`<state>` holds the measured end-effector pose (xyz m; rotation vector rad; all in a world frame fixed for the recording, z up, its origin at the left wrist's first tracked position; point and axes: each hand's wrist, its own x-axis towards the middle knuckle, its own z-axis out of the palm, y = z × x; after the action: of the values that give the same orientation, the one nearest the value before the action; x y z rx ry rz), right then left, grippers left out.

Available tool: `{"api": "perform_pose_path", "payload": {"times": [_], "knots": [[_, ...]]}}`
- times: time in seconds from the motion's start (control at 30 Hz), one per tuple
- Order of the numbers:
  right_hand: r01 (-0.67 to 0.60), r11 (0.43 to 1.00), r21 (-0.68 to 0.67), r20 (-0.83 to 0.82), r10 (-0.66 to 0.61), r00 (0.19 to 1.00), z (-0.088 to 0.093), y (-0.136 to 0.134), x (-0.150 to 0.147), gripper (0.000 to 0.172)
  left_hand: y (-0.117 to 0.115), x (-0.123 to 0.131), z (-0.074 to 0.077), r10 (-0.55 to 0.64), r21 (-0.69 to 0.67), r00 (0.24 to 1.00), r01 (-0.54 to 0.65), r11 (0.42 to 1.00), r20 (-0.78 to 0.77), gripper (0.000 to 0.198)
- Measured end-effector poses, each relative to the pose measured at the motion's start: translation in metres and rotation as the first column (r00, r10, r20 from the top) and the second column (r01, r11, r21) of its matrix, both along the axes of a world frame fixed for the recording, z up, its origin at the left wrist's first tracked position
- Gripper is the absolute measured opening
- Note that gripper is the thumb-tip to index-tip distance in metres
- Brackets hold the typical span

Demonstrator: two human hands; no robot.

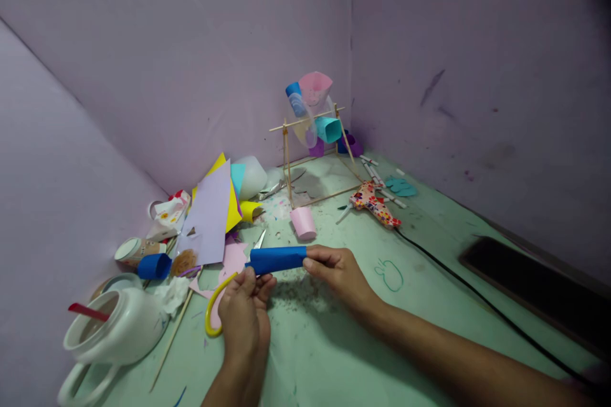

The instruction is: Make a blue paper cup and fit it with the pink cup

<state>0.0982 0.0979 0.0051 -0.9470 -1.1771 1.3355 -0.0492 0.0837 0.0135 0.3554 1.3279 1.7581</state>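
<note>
A folded or rolled piece of blue paper [278, 259] is stretched level between my hands. My left hand [245, 302] is closed on its left end, and the fingers of my right hand [337, 270] pinch the right end. Scissors with a yellow handle [210, 318] show behind my left hand, their blade tip poking out above the paper; whether the hand touches them I cannot tell. Just beyond the blue paper sits a small pink paper cup [303, 222]. Farther back, a stick frame [287, 165] carries a clear wheel [308, 130] with pink, blue and teal paper cups.
Paper sheets [207, 210] and pink scraps [233, 257] are piled to the left, near a blue paper cup [153, 266] and a white pot [138, 324]. At right lie a flower-patterned glue gun [375, 203], its black cord [449, 273] and a dark phone-like slab [529, 286]. Walls close off the back.
</note>
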Motion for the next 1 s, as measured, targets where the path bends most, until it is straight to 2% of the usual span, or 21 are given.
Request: {"api": "perform_pose_path", "payload": {"times": [0.1, 0.2, 0.33, 0.5, 0.6, 0.7, 0.8, 0.9, 1.0], "knots": [[0.008, 0.992, 0.123, 0.091, -0.019, 0.996, 0.001, -0.002, 0.0, 0.018, 0.0, 0.001, 0.001, 0.01, -0.015, 0.998, -0.009, 1.0, 0.064, 0.015], [0.025, 0.982, 0.185, 0.157, -0.055, 0.986, 0.0, -0.003, -0.001, 0.016, 0.0, 0.002, 0.004, 0.008, -0.026, 0.995, -0.005, 1.0, 0.104, 0.017], [0.071, 0.957, 0.28, 0.162, -0.12, 0.98, -0.004, -0.002, -0.001, 0.006, -0.002, 0.003, 0.006, -0.001, -0.028, 0.993, 0.004, 1.0, 0.122, 0.016], [0.062, 0.895, 0.441, 0.187, -0.159, 0.969, -0.005, 0.0, 0.0, 0.009, -0.003, 0.003, 0.006, 0.004, -0.011, 0.993, -0.002, 1.0, 0.119, 0.014], [0.053, 0.879, 0.473, 0.203, -0.168, 0.965, -0.003, -0.001, 0.001, 0.011, -0.005, 0.004, 0.008, 0.002, 0.016, 0.993, -0.004, 1.0, 0.122, 0.014], [0.088, 0.925, 0.369, 0.161, -0.157, 0.974, -0.005, 0.0, 0.004, 0.011, -0.011, 0.006, 0.011, -0.015, 0.085, 0.993, 0.006, 0.996, 0.114, 0.017], [0.027, 0.981, 0.192, 0.081, -0.043, 0.996, -0.011, 0.008, 0.011, 0.011, -0.021, 0.007, 0.016, -0.083, 0.252, 0.996, 0.091, 0.963, -0.043, 0.025], [-0.053, 0.997, 0.055, -0.038, 0.055, 0.998, -0.015, 0.017, 0.016, 0.019, -0.032, 0.008, 0.02, -0.08, 0.373, 0.967, 0.169, 0.912, -0.242, 0.045], [-0.079, 0.995, -0.066, -0.157, 0.068, 0.985, -0.011, 0.019, 0.015, 0.029, -0.037, 0.011, 0.021, -0.061, 0.374, 0.933, 0.202, 0.905, -0.356, 0.053]]}}
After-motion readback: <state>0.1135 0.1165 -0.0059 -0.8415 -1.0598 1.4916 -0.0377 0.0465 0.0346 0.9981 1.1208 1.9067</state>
